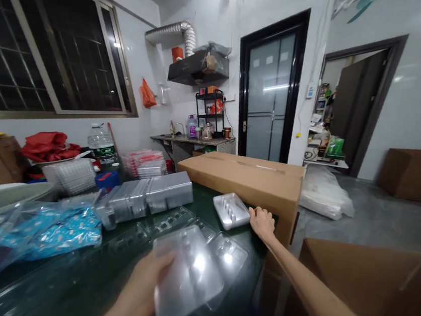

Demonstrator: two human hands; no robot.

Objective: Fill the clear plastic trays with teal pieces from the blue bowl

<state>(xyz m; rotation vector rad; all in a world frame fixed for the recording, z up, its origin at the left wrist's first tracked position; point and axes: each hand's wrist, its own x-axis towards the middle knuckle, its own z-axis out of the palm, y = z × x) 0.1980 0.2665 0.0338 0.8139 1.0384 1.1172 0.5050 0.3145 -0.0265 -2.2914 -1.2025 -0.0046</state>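
A clear plastic blister tray (191, 277) is in my left hand (149, 280), which grips its left edge; tray and hand are blurred by motion. Beyond it, near the cardboard box, lies a small stack of clear blister trays (230, 212). My right hand (262, 221) is at the right edge of that stack, fingers curled and touching it; the fingertips are partly hidden. Loose clear trays (232, 254) lie flat on the dark green table (78, 282), partly under the held one. A long row of nested trays (149, 194) stands farther back on the left.
A large closed cardboard box (239, 174) stands along the table's far right edge. An open carton (356, 276) is on the right, below my forearm. Blue patterned plastic bags (53, 234) and a large water bottle (100, 145) are on the left.
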